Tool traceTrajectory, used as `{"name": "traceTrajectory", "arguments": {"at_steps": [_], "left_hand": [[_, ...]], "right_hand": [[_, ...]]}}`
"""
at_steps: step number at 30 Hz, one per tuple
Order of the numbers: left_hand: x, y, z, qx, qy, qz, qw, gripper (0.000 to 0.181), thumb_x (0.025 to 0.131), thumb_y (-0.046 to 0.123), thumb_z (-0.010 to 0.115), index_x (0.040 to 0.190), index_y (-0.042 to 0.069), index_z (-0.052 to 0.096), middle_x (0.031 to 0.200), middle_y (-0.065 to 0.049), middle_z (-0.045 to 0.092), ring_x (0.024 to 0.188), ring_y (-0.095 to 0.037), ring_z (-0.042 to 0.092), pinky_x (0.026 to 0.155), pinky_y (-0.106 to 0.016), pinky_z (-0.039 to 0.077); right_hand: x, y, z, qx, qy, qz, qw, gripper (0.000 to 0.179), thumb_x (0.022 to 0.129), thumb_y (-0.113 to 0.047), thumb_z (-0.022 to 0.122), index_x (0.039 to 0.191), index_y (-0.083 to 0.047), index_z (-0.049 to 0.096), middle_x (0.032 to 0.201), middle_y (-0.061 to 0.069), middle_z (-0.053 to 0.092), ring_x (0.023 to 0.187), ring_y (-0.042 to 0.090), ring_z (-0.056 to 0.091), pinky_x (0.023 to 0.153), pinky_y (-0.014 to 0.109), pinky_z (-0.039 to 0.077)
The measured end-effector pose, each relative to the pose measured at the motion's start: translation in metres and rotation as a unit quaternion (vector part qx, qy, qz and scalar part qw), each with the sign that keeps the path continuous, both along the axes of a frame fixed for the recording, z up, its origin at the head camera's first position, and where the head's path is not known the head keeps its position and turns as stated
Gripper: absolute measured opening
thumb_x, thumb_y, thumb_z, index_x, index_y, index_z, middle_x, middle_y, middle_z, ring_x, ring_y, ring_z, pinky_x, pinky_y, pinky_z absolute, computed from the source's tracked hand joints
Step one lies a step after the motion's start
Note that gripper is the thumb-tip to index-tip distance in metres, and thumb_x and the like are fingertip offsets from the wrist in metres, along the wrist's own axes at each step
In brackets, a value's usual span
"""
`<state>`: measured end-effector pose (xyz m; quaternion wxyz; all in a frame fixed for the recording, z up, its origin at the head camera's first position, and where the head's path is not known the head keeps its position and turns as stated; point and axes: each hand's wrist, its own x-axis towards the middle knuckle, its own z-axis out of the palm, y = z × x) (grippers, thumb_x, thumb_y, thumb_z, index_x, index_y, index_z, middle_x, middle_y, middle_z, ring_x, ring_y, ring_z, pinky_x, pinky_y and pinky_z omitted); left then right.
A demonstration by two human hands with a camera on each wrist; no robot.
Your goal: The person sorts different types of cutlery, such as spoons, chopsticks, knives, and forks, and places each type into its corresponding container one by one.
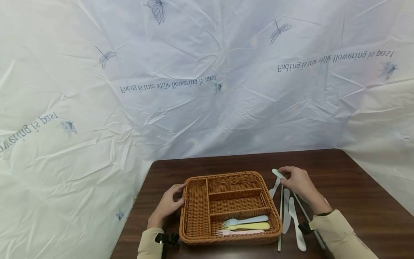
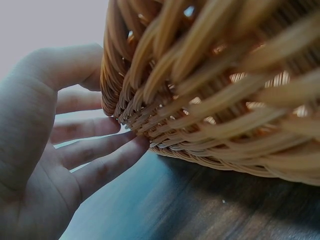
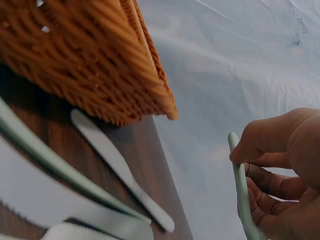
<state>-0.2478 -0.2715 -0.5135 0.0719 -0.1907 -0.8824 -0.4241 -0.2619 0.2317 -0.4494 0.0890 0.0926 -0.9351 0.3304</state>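
Observation:
My right hand (image 1: 299, 183) pinches a pale green utensil (image 3: 241, 187) by its slim handle, to the right of the wicker basket (image 1: 239, 195). The utensil's other end is out of frame in the right wrist view, so its kind cannot be told. At the basket's left side, my left hand (image 1: 168, 203) touches the outer wall, its fingers (image 2: 107, 172) mostly extended against the weave. A blue fork (image 1: 247, 220), a yellow fork (image 1: 247, 226) and a pink fork (image 1: 240, 232) lie side by side in the basket's front right compartment.
Right of the basket, pale knives lie on the dark wooden table (image 1: 343, 180), including a white knife (image 1: 297, 225) and a greyish knife (image 1: 286, 212). Thin pale sticks (image 1: 280, 219) lie among them. Behind the table hangs a wrinkled printed sheet (image 1: 226, 118).

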Motion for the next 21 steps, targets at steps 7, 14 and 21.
{"name": "traceTrajectory", "arguments": {"at_steps": [7, 14, 21], "left_hand": [[-0.001, 0.0, 0.0, -0.003, 0.0, -0.002, 1.0, 0.053, 0.089, 0.008, 0.063, 0.141, 0.014, 0.053, 0.133, -0.005, 0.055, 0.115, -0.027, 0.058, 0.086, -0.039, 0.054], [-0.002, 0.0, 0.0, -0.001, 0.006, -0.007, 1.0, 0.054, 0.089, 0.008, 0.063, 0.141, 0.013, 0.052, 0.133, -0.006, 0.055, 0.115, -0.028, 0.059, 0.088, -0.043, 0.054], [-0.001, 0.0, -0.001, -0.005, 0.003, -0.003, 1.0, 0.054, 0.089, 0.008, 0.064, 0.141, 0.014, 0.052, 0.133, -0.005, 0.055, 0.115, -0.026, 0.058, 0.088, -0.042, 0.053]], "right_hand": [[-0.006, -0.014, 0.005, 0.0, 0.006, 0.005, 1.0, 0.037, 0.085, -0.007, 0.064, 0.121, -0.001, 0.065, 0.1, 0.019, 0.065, 0.072, 0.019, 0.058, 0.05, 0.031, 0.043], [-0.009, -0.025, 0.009, -0.003, 0.02, 0.018, 0.9996, 0.034, 0.084, -0.006, 0.065, 0.117, -0.003, 0.068, 0.099, 0.014, 0.067, 0.075, 0.019, 0.058, 0.054, 0.03, 0.042], [-0.01, -0.034, 0.01, -0.003, 0.022, 0.031, 0.9993, 0.033, 0.084, -0.005, 0.066, 0.117, -0.004, 0.068, 0.101, 0.015, 0.066, 0.077, 0.02, 0.058, 0.053, 0.032, 0.041]]}}
